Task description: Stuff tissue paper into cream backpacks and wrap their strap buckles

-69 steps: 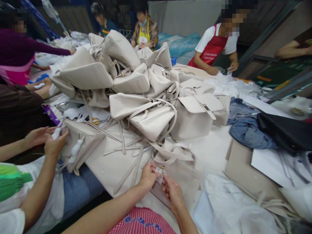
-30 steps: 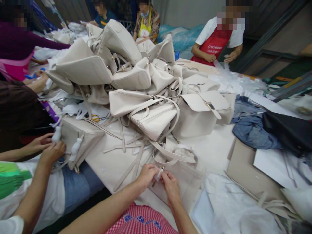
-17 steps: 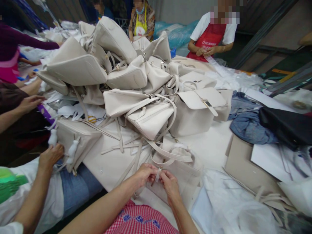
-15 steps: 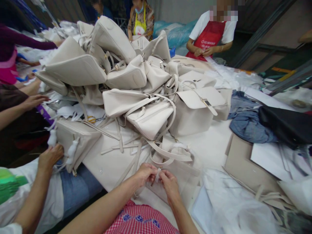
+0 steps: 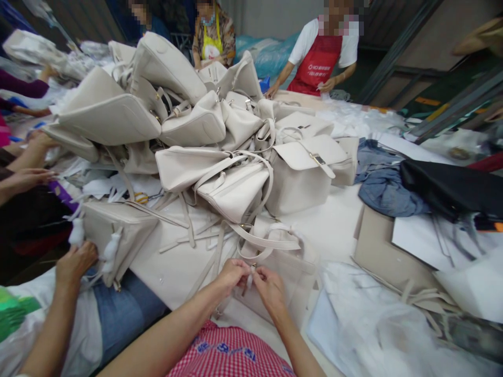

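since the earlier frame, the person in the red apron (image 5: pixel 316 63), beyond the bag pile (image 5: pixel 113 118), has moved both hands apart; one now reaches down to the counter (image 5: pixel 341 214). the wearer's hands stay together on the near side of the bag pile, at the front of the near bag (image 5: pixel 288 275).

the near bag lies on the counter, just in front of the bag pile, with its strap looped toward it. the left hand (image 5: pixel 234 275) and the right hand (image 5: pixel 272 289) are both closed, fingertips pinching a small whitish wrapping (image 5: pixel 250 276) by a metal fitting on that bag. the fingers hide most of the wrapping, so its exact shape is hard to tell. the checked apron (image 5: pixel 236 351) shows below the wearer's wrists.

to the left of the near side of the bag pile, a neighbour's hand (image 5: pixel 78 257) touches the side bag (image 5: pixel 121 225), which has white-wrapped ends. yellow-handled scissors (image 5: pixel 141 198) lie between that bag and the bag pile, and loose straps (image 5: pixel 190 220) spread out in front of the bag pile.

to the right of the bag pile are crumpled denim (image 5: pixel 387 193) and a black item (image 5: pixel 448 183); nearer the wearer on that side lies clear plastic (image 5: pixel 365 319). a person in a yellow apron (image 5: pixel 212 44) is behind the bag pile.
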`<state>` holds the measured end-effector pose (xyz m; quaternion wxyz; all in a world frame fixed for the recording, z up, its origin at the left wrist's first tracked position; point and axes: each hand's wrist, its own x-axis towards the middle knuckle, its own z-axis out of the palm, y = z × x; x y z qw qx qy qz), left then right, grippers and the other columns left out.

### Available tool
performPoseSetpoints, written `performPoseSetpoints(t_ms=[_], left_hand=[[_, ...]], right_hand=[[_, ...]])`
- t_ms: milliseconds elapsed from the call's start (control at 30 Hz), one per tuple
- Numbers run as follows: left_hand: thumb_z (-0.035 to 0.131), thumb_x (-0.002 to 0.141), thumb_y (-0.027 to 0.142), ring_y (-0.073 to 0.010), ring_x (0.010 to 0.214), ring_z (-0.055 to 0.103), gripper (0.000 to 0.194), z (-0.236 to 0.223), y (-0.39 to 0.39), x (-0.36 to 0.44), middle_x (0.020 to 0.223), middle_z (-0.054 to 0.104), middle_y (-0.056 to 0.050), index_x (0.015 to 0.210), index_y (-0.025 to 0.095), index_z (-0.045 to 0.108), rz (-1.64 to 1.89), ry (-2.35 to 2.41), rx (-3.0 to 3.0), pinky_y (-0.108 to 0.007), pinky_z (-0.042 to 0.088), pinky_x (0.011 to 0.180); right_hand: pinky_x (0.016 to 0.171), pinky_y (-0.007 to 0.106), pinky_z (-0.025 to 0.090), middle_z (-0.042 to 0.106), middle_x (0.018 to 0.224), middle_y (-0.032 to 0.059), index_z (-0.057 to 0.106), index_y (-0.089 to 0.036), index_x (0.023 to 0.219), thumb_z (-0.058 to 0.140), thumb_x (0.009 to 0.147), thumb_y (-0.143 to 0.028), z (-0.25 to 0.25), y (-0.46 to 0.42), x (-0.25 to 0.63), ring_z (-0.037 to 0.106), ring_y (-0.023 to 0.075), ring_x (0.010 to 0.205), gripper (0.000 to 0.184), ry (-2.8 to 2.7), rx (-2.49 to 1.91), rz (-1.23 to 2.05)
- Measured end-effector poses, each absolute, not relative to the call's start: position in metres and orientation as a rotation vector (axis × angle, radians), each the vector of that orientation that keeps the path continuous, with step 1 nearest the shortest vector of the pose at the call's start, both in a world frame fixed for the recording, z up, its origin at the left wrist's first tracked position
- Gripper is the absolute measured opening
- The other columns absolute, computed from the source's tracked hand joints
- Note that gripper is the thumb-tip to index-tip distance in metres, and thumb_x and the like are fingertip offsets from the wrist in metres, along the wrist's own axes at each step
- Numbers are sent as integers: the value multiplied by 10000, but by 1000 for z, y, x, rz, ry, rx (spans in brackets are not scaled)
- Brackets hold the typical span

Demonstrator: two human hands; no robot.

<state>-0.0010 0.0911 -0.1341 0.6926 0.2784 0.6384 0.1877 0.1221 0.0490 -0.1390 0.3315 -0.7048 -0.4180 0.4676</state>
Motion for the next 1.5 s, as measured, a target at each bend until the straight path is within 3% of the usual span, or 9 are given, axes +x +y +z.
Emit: performPoseSetpoints(t_ms=[200, 433, 600, 733, 867, 1033, 1167, 1333, 1500], left_hand=[[679, 679, 186, -54, 351, 376, 237, -133, 87, 7, 387, 432, 81, 531, 157, 497, 522, 1451, 720, -169, 256, 388], [575, 822, 179, -112, 480, 590, 110, -124, 88, 10, 578, 615, 20, 731, 165, 515, 384, 1304, 568, -227, 501, 485], [507, 846, 82, -107, 457, 593, 101, -121, 93, 11, 584, 630, -17, 768, 123, 557, 336, 1284, 521, -202, 493, 430], [561, 824, 109, -117, 439, 587, 71, -123, 94, 11, 541, 613, -16, 772, 97, 606, 387, 1336, 588, -179, 452, 378], [623, 771, 113, -131, 475, 612, 24, -129, 95, 10, 569, 640, -39, 766, 90, 630, 405, 1329, 629, -177, 454, 402], [550, 818, 91, -127, 478, 613, 89, -135, 95, 11, 569, 643, -38, 791, 88, 635, 429, 1324, 610, -182, 464, 420], [494, 859, 73, -118, 473, 613, 142, -131, 93, 12, 554, 639, -34, 798, 90, 622, 423, 1316, 618, -178, 468, 428], [483, 857, 46, -110, 458, 602, 154, -125, 90, 14, 545, 636, -30, 797, 90, 618, 432, 1309, 614, -175, 472, 428], [506, 838, 58, -116, 444, 598, 138, -129, 91, 15, 540, 631, -35, 772, 94, 622, 436, 1324, 598, -187, 483, 429]], right_hand=[[558, 262, 365, 640, 529, 23, 682, -228, 553, 559, 752, -390, -127, 56, 122, 557, 181, 571, 284, -1135, -1919, 1110], [492, 213, 361, 655, 534, -15, 733, -181, 673, 569, 765, -270, -133, 67, 112, 552, 127, 502, 208, -993, -2075, 1081], [564, 214, 399, 702, 610, -25, 748, -228, 686, 616, 742, -271, -126, 60, 120, 589, 136, 593, 150, -980, -2079, 1037], [669, 218, 427, 722, 717, -30, 746, -260, 740, 621, 737, -311, -101, -9, 164, 613, 147, 692, 135, -925, -2100, 921], [637, 300, 405, 671, 640, 26, 687, -228, 656, 498, 768, -451, -72, -143, 239, 583, 212, 654, 312, -617, -2344, 658], [704, 381, 407, 713, 707, 95, 694, -228, 628, 551, 609, -567, -70, -280, 295, 600, 314, 751, 369, -157, -2550, 479], [729, 378, 412, 700, 644, 88, 672, -232, 525, 543, 612, -585, -93, -307, 299, 605, 312, 768, 386, -85, -2510, 581], [723, 340, 439, 725, 727, 81, 724, -190, 628, 560, 622, -535, -105, -306, 300, 623, 280, 798, 382, -32, -2376, 705], [645, 307, 443, 681, 652, 50, 700, -177, 599, 617, 543, -459, -103, -313, 302, 597, 232, 709, 299, 69, -2293, 727]])
